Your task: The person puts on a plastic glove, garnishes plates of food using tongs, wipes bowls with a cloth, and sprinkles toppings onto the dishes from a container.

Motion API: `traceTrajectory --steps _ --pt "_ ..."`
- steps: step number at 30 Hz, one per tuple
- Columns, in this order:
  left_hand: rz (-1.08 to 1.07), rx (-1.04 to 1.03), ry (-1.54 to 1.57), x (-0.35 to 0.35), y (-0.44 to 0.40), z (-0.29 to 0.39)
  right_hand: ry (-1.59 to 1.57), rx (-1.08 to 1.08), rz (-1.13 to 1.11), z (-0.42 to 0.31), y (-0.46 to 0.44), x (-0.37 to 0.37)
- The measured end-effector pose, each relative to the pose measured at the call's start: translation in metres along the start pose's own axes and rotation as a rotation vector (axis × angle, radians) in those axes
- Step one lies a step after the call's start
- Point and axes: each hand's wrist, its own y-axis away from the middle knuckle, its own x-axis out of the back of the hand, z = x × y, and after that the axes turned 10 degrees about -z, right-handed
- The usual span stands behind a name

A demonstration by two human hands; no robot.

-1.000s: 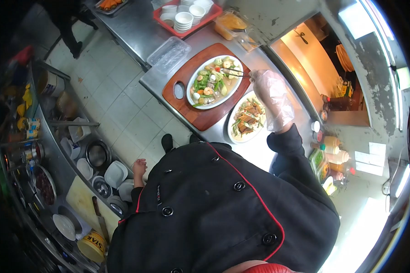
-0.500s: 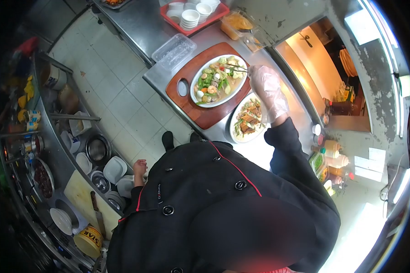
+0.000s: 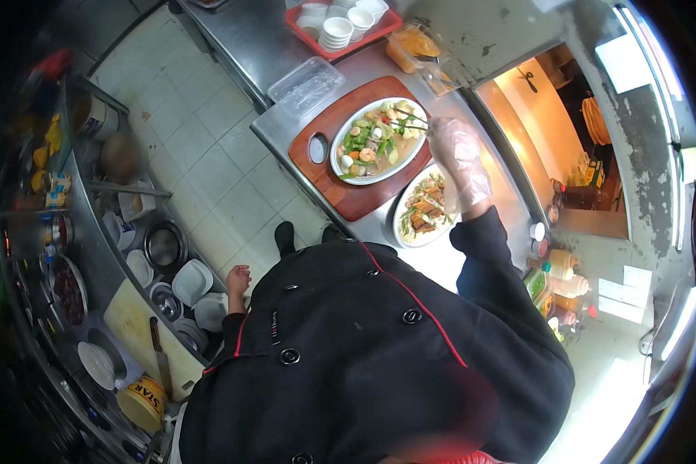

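My right hand [image 3: 458, 162], in a clear plastic glove, is closed around thin metal tongs [image 3: 410, 117]. The tips of the tongs reach into the upper right part of an oval white plate [image 3: 348, 179] of mixed vegetables, shrimp and small eggs. That plate rests on a reddish-brown wooden board [image 3: 317, 184] with an oval hole. Below my right wrist is a second oval dish [image 3: 425, 210] with browned pieces and green strips, partly covered by the glove. My left hand [image 3: 238, 279] hangs bare at my side, fingers loosely bent and apart, holding nothing.
Beyond the board are a clear plastic container [image 3: 308, 83], a red tray [image 3: 334, 52] of white cups and an orange-filled tub [image 3: 414, 48]. Sauce bottles [image 3: 568, 278] stand right. At left, a shelf holds bowls, a cutting board [image 3: 135, 321] and a knife [image 3: 161, 352].
The whole view has shifted slightly. The tongs' two arms look a little farther apart over the vegetables, and my right hand stays close to the plate. My left hand still hangs down.
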Motion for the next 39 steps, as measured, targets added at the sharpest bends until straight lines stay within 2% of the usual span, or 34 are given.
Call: traceTrajectory --steps 3,5,6,7,9,11,15,21,24,27,39 --pt "-0.007 0.035 -0.009 0.001 -0.003 -0.009 -0.084 0.06 -0.035 -0.018 0.016 0.021" --pt "-0.024 0.07 -0.031 0.003 -0.003 -0.01 -0.122 0.208 -0.009 -0.023 0.014 0.004" --pt "-0.024 0.082 -0.038 0.002 0.0 -0.002 -0.361 0.37 0.152 -0.032 0.014 -0.001" --pt "-0.023 0.094 -0.043 0.001 0.005 0.005 -0.073 0.198 -0.068 -0.043 0.013 -0.003" --pt "-0.023 0.073 -0.019 -0.001 0.001 0.004 -0.05 0.189 -0.184 -0.062 0.012 0.003" --pt "-0.025 0.011 0.035 -0.001 -0.003 0.0 -0.006 0.219 -0.213 -0.073 0.006 -0.001" --pt "0.012 0.085 0.021 -0.004 0.007 0.022 0.053 0.22 -0.282 -0.088 -0.008 -0.001" --pt "0.02 0.075 0.0 -0.002 0.008 0.01 0.16 0.313 -0.292 -0.097 -0.015 0.009" --pt "0.021 0.028 -0.02 -0.004 0.012 0.007 0.197 0.356 -0.23 -0.099 -0.015 0.007" --pt "0.022 0.018 -0.026 -0.003 0.012 0.003 0.211 0.402 -0.077 -0.095 -0.014 -0.004" --pt "0.006 0.026 -0.028 0.001 -0.001 0.005 0.228 0.34 -0.182 -0.088 -0.012 0.013"
